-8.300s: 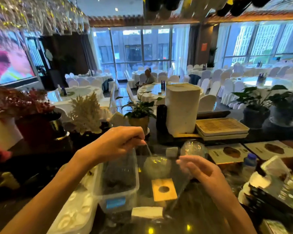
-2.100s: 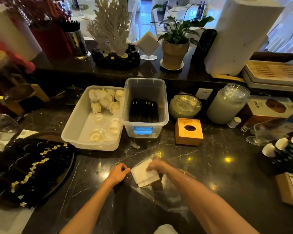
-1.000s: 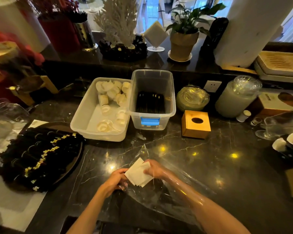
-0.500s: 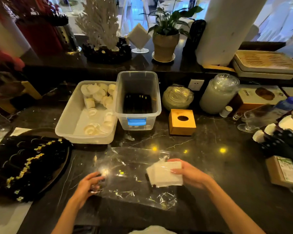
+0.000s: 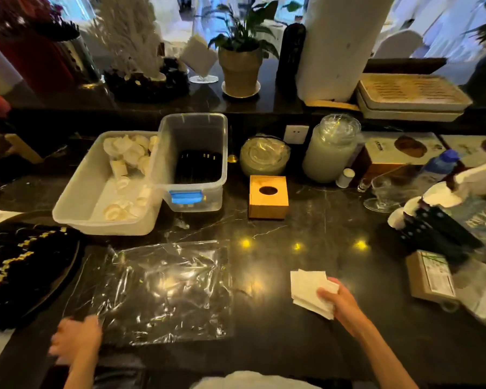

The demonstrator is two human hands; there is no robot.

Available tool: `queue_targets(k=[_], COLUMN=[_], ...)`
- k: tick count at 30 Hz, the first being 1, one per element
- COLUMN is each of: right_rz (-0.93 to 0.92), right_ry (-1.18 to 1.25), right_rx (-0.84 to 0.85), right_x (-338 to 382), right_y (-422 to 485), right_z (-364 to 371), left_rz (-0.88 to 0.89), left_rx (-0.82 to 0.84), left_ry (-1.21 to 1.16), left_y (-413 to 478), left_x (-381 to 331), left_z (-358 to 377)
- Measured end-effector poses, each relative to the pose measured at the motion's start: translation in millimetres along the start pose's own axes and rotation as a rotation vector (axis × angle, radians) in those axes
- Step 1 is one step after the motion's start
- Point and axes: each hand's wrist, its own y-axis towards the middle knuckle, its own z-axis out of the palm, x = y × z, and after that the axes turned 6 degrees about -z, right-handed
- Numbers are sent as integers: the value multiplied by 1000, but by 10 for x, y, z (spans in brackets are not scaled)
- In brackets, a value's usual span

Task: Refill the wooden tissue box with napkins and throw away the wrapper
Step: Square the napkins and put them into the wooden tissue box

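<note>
The wooden tissue box [image 5: 268, 196], a small cube with an oval hole on top, stands on the dark marble counter behind my hands. My right hand [image 5: 340, 301] grips a small stack of white napkins [image 5: 309, 290] just above the counter, in front of and to the right of the box. The clear plastic wrapper [image 5: 163, 290] lies spread flat on the counter at the left. My left hand [image 5: 76, 336], blurred, is at the wrapper's near left corner; whether it holds the plastic is unclear.
A white bin of small cups [image 5: 107, 186] and a clear tub with a blue latch [image 5: 192, 161] stand behind the wrapper. A dark tray [image 5: 26, 265] is at the left. Jars [image 5: 330, 148], boxes [image 5: 429, 276] and glassware [image 5: 385, 192] crowd the right side.
My right hand has carried the napkins to the right, off the wrapper. The wrapper now lies flat and empty, and my left hand has drawn back toward its near left corner.
</note>
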Motion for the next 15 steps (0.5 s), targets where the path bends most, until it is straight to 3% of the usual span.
queue_targets(k=[3,7,11,15], right_rz=[-23,-90,-82,-18], right_ry=[-262,-537,-531,-441], right_rx=[-101,-194,-189,-247], right_x=[-6,-4,-13,-27], right_y=[19,33,72,70], right_z=[-60,-89,-114,-192], left_rz=[142,172,198,99], left_rx=[15,52,-9,-5], left_ry=[54,129,167,118], left_y=[-286,-457,-447,-539], left_x=[-80,-71,53,261], left_z=[187,385,473,470])
